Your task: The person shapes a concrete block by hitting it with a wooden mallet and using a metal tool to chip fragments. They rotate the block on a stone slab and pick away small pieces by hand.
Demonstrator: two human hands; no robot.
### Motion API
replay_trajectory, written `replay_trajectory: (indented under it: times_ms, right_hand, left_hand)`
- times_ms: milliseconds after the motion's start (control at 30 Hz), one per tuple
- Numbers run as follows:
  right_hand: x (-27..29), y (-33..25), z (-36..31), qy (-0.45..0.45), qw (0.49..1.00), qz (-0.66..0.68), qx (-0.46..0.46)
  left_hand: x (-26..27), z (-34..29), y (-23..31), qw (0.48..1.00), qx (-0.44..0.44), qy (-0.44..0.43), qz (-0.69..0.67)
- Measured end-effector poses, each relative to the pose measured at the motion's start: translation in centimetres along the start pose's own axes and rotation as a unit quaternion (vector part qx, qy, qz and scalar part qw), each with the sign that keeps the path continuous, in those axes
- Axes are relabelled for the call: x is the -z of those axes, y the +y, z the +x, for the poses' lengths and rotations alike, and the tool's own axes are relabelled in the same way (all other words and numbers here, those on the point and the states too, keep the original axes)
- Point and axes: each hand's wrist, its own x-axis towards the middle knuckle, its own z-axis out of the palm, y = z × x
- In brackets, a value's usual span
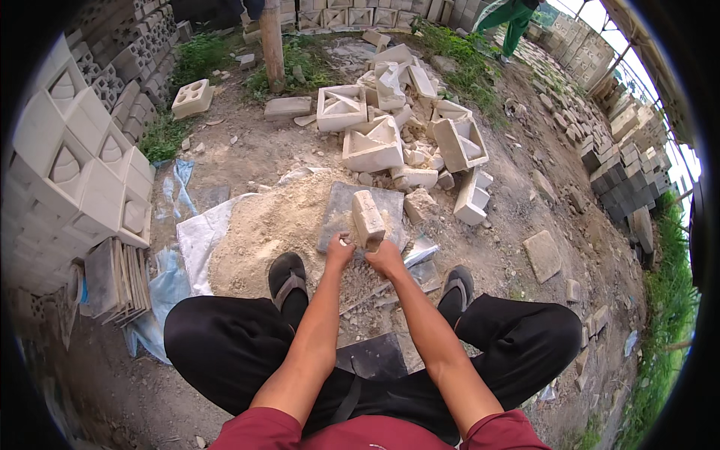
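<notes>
My right hand (385,256) grips the near end of a pale, oblong concrete block (367,213), which is tilted up over a flat grey slab (341,201). Just left of it, my left hand (340,250) is closed with its fingers curled in; what it holds, if anything, is too small to make out. Beside the slab, a heap of crushed, sandy material (262,221) lies partly on a white sheet (201,244). Beyond the slab is a pile of broken vent blocks (373,144), with a loose chunk (419,205) near the slab's right edge.
Stacked pale vent blocks (90,161) rise at left, above a row of thin boards (124,281). A wooden post (272,52) stands at the back. Grey blocks (626,176) are stacked at right. Another person in green trousers (516,26) is far off. A dark plate (373,358) lies between my legs.
</notes>
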Motion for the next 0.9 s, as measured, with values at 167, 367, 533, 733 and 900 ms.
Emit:
replay_trajectory:
  times_ms: [167, 367, 533, 733, 900]
  right_hand:
    - [-1.6, -1.4, -0.7, 0.196, 0.972, 0.093, 0.085]
    - [1.9, 1.8, 1.3, 0.076, 0.997, -0.016, 0.026]
    - [-0.2, -0.6, -0.8, 0.199, 0.967, 0.154, 0.03]
    - [1.3, 2.1, 1.3, 0.096, 0.995, -0.013, 0.013]
    - [0.1, -2.0, -1.0, 0.145, 0.986, 0.045, 0.064]
  left_hand:
    - [1.5, 3.0, -3.4, 0.988, 0.07, 0.073, -0.115]
    - [0.4, 0.7, -2.0, 0.995, -0.002, 0.075, 0.061]
    - [3.0, -1.3, 0.4, 0.979, 0.044, 0.09, 0.179]
    - [2.9, -1.8, 3.6, 0.955, 0.103, 0.104, 0.256]
    - [4.2, -1.4, 3.6, 0.944, 0.181, 0.095, 0.26]
